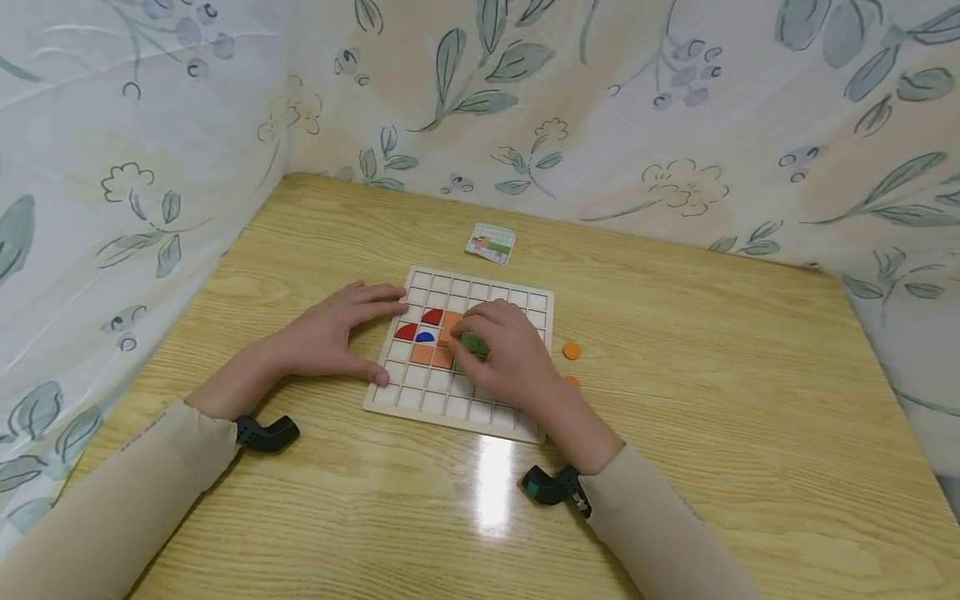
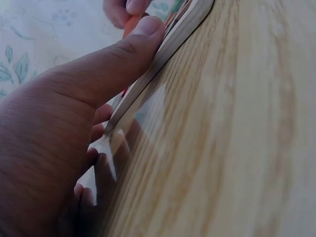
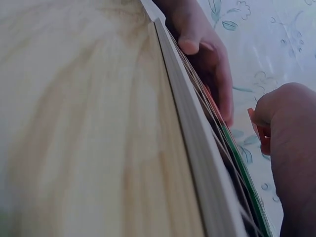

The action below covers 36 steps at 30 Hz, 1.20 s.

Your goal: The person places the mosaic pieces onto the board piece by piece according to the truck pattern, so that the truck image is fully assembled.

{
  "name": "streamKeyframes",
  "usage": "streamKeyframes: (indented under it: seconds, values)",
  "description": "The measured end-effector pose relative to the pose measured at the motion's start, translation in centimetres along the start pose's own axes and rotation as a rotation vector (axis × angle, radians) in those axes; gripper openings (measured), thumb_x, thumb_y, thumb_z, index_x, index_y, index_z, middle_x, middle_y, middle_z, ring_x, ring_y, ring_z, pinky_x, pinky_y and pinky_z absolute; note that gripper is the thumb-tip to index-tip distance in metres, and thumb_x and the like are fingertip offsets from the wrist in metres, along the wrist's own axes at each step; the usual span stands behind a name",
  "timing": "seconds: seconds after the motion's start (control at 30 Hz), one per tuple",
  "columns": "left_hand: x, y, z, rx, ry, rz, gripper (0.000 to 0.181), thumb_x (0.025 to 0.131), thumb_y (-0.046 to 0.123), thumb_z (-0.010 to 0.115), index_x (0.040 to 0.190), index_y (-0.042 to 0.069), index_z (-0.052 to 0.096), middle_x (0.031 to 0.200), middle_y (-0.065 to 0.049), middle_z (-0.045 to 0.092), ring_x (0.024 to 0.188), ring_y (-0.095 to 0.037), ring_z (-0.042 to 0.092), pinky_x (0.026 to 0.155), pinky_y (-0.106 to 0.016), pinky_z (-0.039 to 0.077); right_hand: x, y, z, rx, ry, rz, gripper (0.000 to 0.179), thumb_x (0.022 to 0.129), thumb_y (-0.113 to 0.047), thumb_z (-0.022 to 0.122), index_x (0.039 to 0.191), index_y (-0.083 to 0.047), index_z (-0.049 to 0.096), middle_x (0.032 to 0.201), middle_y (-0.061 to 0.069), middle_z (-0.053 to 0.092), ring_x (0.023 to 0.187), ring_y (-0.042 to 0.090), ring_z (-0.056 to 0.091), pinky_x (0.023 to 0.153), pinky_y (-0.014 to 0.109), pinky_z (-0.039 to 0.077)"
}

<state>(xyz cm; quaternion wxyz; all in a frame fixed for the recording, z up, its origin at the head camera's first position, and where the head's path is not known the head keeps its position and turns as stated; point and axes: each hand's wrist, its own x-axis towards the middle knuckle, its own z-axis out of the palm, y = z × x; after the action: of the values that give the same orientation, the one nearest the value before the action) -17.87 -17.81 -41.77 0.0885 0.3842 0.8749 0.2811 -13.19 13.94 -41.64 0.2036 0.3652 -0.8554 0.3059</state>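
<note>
A light wooden grid board [image 1: 420, 404] lies flat on the table. Along its left edge, my left hand [image 1: 322, 329] is spread, with the thumb on the near-left rim and the fingers farther up that side. Between thumb and fingers, my right hand [image 1: 513, 354] pinches a thin orange tile [image 3: 254, 123], lifted above the board. Two red quarter-circle pieces [image 1: 432, 317], a blue half-circle piece [image 1: 425, 337], orange square tiles [image 1: 422, 355] and green tiles [image 1: 474, 344] lie in the grid. My right hand hides part of the green and orange area.
Beyond the board lies a small picture card [image 1: 492, 242] with a coloured grid pattern. To the right of the board is an orange disc [image 1: 572, 350], and a second one is partly behind my right wrist. Patterned cloth [image 1: 480, 100] hangs behind the wooden table [image 1: 712, 350].
</note>
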Motion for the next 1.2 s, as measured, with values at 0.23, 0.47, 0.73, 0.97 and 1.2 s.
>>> streamKeyframes:
  seconds: [0.23, 0.47, 0.73, 0.97, 1.2]
  values:
    - [0.0, 0.1, 0.0, -0.009, -0.003, -0.009, 0.105, 0.077, 0.062, 0.095, 0.162, 0.016, 0.055, 0.176, 0.0, 0.036, 0.164, -0.028, 0.026, 0.136, -0.056, 0.008, 1.4, -1.1, 1.6, -0.007, -0.068, -0.012, 0.011, 0.1, -0.021, 0.078, 0.102, -0.01, 0.082, 0.092, -0.002, 0.073, 0.088, 0.019, 0.064, 0.084, 0.035, 0.054]
    - [0.0, 0.1, 0.0, -0.013, -0.006, -0.014, 0.105, 0.078, 0.064, 0.094, 0.163, 0.017, 0.054, 0.176, 0.002, 0.036, 0.164, -0.027, 0.026, 0.136, -0.055, 0.008, 2.5, -1.9, 2.9, -0.007, -0.09, -0.039, 0.011, 0.101, -0.021, 0.077, 0.101, -0.011, 0.081, 0.095, -0.002, 0.073, 0.086, 0.016, 0.062, 0.084, 0.033, 0.053]
    - [-0.1, 0.2, -0.2, -0.013, 0.002, -0.012, 0.105, 0.078, 0.064, 0.094, 0.163, 0.016, 0.054, 0.176, 0.002, 0.036, 0.164, -0.026, 0.026, 0.136, -0.054, 0.007, 3.2, -2.5, 3.6, 0.0, -0.159, -0.078, 0.009, 0.101, -0.022, 0.08, 0.1, -0.014, 0.083, 0.099, -0.004, 0.075, 0.092, 0.015, 0.067, 0.087, 0.03, 0.054]
    - [-0.2, 0.4, -0.2, -0.018, 0.0, -0.019, 0.105, 0.078, 0.063, 0.095, 0.162, 0.015, 0.055, 0.176, 0.001, 0.036, 0.164, -0.027, 0.027, 0.136, -0.055, 0.007, 3.2, -2.6, 3.7, -0.015, -0.177, -0.104, 0.006, 0.099, -0.02, 0.082, 0.1, -0.014, 0.083, 0.104, -0.002, 0.078, 0.098, 0.017, 0.071, 0.09, 0.033, 0.057]
    - [-0.1, 0.4, -0.2, -0.009, -0.002, -0.017, 0.105, 0.078, 0.064, 0.094, 0.163, 0.016, 0.054, 0.176, 0.001, 0.036, 0.164, -0.027, 0.026, 0.136, -0.056, 0.008, 3.2, -2.6, 3.7, -0.025, -0.187, -0.106, 0.007, 0.099, -0.021, 0.082, 0.099, -0.015, 0.085, 0.107, -0.002, 0.079, 0.1, 0.017, 0.07, 0.09, 0.032, 0.056]
